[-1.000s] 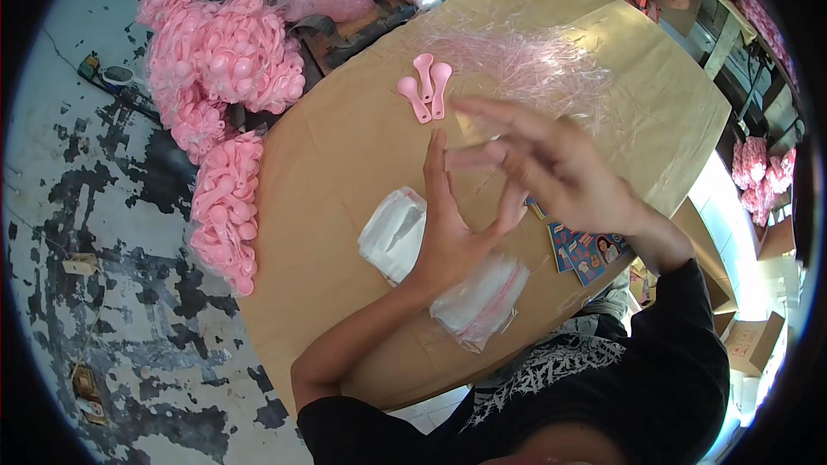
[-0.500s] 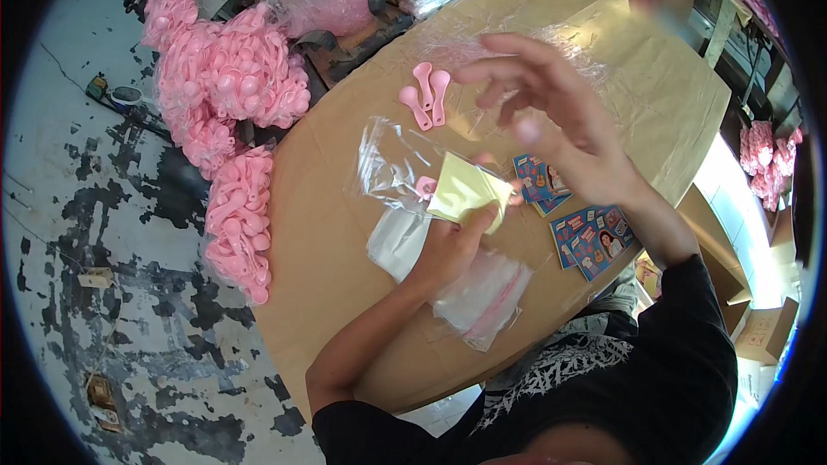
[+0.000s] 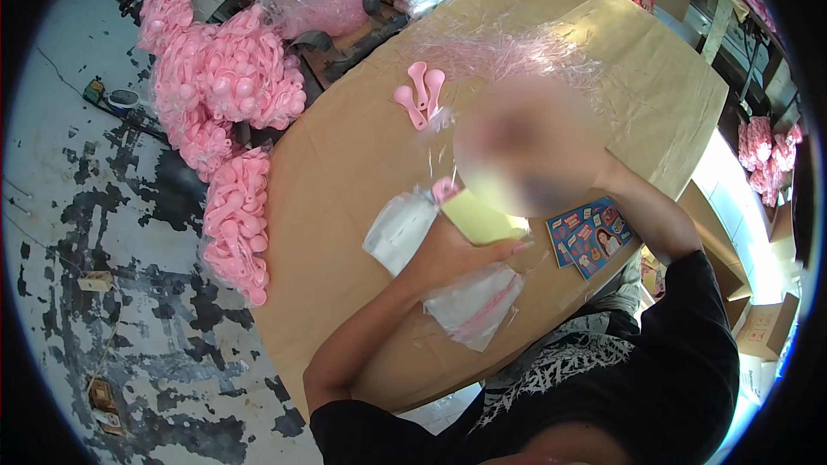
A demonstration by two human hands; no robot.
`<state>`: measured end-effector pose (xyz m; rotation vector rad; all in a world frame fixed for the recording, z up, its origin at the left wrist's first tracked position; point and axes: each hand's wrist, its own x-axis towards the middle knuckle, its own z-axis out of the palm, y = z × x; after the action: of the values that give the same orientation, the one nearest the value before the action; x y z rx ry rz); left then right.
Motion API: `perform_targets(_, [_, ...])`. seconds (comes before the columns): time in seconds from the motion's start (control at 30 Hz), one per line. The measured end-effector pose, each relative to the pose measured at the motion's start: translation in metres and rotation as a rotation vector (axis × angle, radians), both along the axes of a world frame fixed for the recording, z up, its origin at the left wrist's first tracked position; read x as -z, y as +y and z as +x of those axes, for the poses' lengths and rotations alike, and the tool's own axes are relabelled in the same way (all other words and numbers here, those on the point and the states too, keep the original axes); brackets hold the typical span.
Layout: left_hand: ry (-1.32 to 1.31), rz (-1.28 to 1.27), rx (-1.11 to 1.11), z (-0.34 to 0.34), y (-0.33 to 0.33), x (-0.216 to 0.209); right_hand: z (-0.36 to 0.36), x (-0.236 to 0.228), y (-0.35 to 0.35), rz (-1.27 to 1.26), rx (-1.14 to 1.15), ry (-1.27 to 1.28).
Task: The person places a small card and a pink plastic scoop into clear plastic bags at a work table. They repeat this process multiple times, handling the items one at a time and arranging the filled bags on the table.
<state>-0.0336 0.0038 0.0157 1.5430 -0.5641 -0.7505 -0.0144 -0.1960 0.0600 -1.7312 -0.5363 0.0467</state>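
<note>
A table (image 3: 323, 172) with a brown covering carries three pink spoons (image 3: 419, 90), grouped close together. Beyond and right of the spoons spreads a tangle of clear strips (image 3: 508, 52). On their near side lie a white stack (image 3: 396, 228) and clear bags (image 3: 474, 314); blue cards (image 3: 590, 237) lie nearer and rightward.

1. The left hand (image 3: 452, 251) holds a pale yellow card (image 3: 482, 220), a pink piece (image 3: 444, 189) showing at its upper left corner.
2. The right hand (image 3: 532, 148) is too blurred to read.
3. Three pink spoons (image 3: 419, 96) lie together on the brown table (image 3: 319, 198).
4. Blue printed cards (image 3: 593, 238) overlap near the table's right edge.
5. Bagged pink spoons (image 3: 234, 77) are massed beyond its left edge.
</note>
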Motion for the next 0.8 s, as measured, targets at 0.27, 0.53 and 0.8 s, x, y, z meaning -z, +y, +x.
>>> perform_targets(0.27, [0.084,-0.075,-0.005,0.005,0.0,0.01,0.019,0.006,-0.009,0.245,0.188,-0.043])
perform_targets(0.53, [0.1,-0.086,0.018,0.006,0.0,0.01,0.017,0.013,-0.002,0.274,0.194,-0.007])
perform_targets(0.8, [0.162,-0.37,-0.163,0.007,0.004,0.015,0.008,-0.006,-0.018,-0.051,-0.136,0.153])
